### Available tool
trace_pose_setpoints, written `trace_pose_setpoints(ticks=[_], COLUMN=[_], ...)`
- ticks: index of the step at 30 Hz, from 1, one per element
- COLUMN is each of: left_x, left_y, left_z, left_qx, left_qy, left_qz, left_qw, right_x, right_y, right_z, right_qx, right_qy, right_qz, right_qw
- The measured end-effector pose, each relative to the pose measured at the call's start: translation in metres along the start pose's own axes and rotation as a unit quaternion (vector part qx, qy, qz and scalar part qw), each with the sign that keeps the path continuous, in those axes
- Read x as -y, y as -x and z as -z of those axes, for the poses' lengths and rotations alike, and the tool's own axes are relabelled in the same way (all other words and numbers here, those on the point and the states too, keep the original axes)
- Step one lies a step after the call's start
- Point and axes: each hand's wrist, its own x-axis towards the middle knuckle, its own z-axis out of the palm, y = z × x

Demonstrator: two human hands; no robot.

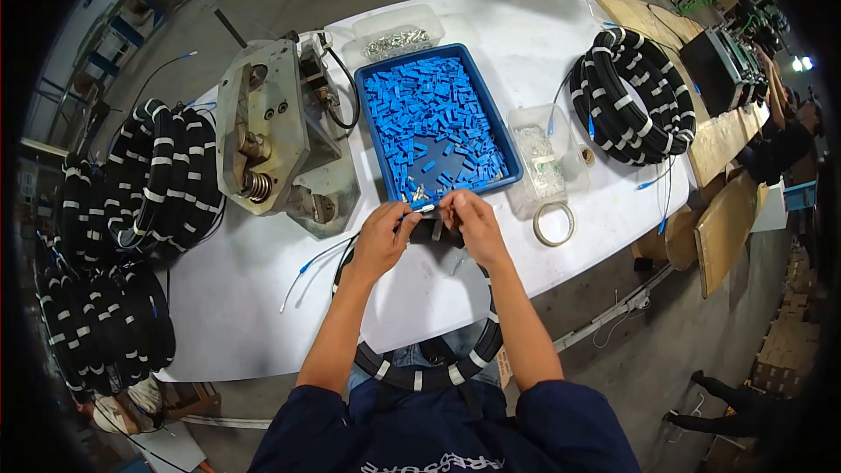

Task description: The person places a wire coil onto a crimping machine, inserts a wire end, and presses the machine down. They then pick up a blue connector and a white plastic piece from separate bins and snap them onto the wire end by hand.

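My left hand (382, 237) pinches a small blue and white cable connector (422, 207) at the front edge of the blue tray (382, 177). My right hand (476, 226) is beside it, fingers curled together near the connector's other end; whatever they hold is too small to make out. Many loose blue connector pieces (429, 109) fill the tray, with a few metallic bits at its near end. A black cable coil with white tape bands (419, 378) rests on my lap and rises toward my hands. Left of my left hand lies a loose cable end with a blue connector (306, 268).
A metal press machine (285, 123) stands left of the tray. Clear boxes hold metal parts (399, 42) and small clear pieces (539, 162). A tape roll (554, 224) lies at the right edge. Banded cable coils flank both sides (626, 105), (162, 175). Another person (780, 140) works far right.
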Motion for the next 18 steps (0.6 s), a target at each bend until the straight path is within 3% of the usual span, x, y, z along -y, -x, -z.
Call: trace_pose_setpoints(ticks=[2,8,10,14,16,17,18], left_x=[0.002,-0.002,-0.002,0.011,0.0,-0.002,-0.002], left_y=[-0.004,-0.009,-0.009,-0.007,-0.005,-0.006,-0.007], left_z=[-0.003,-0.006,-0.006,-0.016,-0.009,-0.008,-0.008], left_qx=[0.005,-0.017,-0.08,-0.166,-0.127,-0.096,-0.066], left_qy=[0.034,0.067,0.128,0.119,0.102,0.091,0.079], left_qz=[0.027,-0.009,0.057,0.035,0.088,0.105,0.119], left_qw=[0.999,0.998,0.987,0.978,0.983,0.986,0.988], right_x=[0.006,0.001,0.001,0.013,0.022,0.024,0.025], right_y=[0.004,0.018,0.018,0.004,-0.006,-0.013,-0.023], right_z=[-0.005,-0.005,-0.007,-0.019,-0.023,-0.022,-0.021], right_qx=[-0.003,-0.144,-0.165,-0.153,-0.12,-0.118,-0.12], right_qy=[0.017,0.061,0.056,0.121,0.368,0.449,0.449], right_qz=[0.006,0.016,0.013,0.003,0.134,0.161,0.156], right_qw=[1.0,0.988,0.985,0.981,0.912,0.871,0.872])
